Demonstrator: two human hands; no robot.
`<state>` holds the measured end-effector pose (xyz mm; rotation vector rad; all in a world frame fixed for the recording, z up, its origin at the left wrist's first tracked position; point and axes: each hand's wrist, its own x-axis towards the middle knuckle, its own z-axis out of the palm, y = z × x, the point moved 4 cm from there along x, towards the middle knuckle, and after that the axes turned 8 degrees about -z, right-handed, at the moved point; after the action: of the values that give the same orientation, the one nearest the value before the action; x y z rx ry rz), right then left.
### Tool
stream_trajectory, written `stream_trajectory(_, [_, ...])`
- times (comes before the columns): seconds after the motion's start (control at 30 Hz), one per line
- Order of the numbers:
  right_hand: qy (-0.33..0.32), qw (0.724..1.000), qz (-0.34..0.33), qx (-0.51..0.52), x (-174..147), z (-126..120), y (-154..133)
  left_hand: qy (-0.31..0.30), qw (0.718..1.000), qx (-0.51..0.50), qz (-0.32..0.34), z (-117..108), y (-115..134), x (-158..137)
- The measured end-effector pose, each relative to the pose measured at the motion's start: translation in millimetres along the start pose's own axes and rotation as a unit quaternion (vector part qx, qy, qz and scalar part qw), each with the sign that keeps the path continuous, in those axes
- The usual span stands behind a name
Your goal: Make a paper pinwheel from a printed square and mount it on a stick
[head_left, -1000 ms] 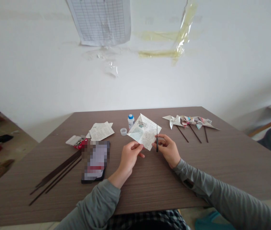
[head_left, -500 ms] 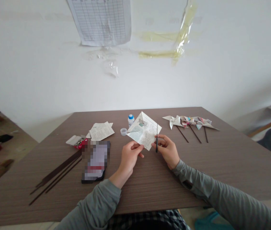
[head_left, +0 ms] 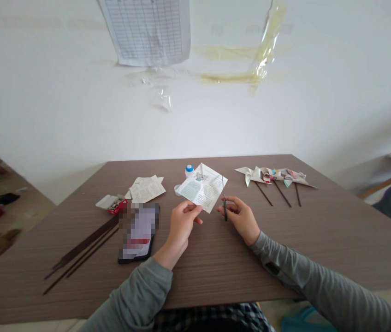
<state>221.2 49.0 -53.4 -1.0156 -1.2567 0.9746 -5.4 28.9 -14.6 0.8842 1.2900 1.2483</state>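
Observation:
A square sheet of printed paper [head_left: 205,188] is tilted up over the table like a diamond, its lower left edge pinched in my left hand [head_left: 186,225]. My right hand [head_left: 241,219] is closed round a pair of scissors [head_left: 225,210] with dark handles, whose thin blades point up beside the paper's right corner. Whether the blades touch the paper I cannot tell. Behind the sheet stands a white bottle with a blue cap [head_left: 189,169], partly hidden. A small clear cap [head_left: 178,189] lies left of it, also partly covered.
Several paper pinwheels [head_left: 252,175] on brown sticks lie at the back right. On the left are more printed papers [head_left: 147,189], an open small box [head_left: 112,204] of small pieces, dark sticks [head_left: 85,244] and a phone [head_left: 140,235]. The wall [head_left: 195,129] rises behind the table.
My left hand and the paper have shifted a little left, and the sheet has turned slightly. The scissors in my right hand have barely moved.

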Motion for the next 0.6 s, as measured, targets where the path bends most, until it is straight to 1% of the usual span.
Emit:
stream_trajectory(0.17, [-0.035, 0.999, 0.029, 0.009, -3.1, 2.0, -4.2, 0.018, 1.0, -0.012, 0.001, -5.6, 6.2, 1.0])
stream_trajectory(0.37, [-0.07, 0.997, 0.039, 0.003, -7.6, 3.0, -8.1, 0.027, 0.999, -0.017, 0.004, -10.0, 9.8, 5.0])
stream_trajectory(0.6, [-0.115, 0.99, 0.064, 0.041, -14.3, 7.9, -10.2, 0.044, 0.999, -0.02, 0.011, -11.3, 9.0, 6.1])
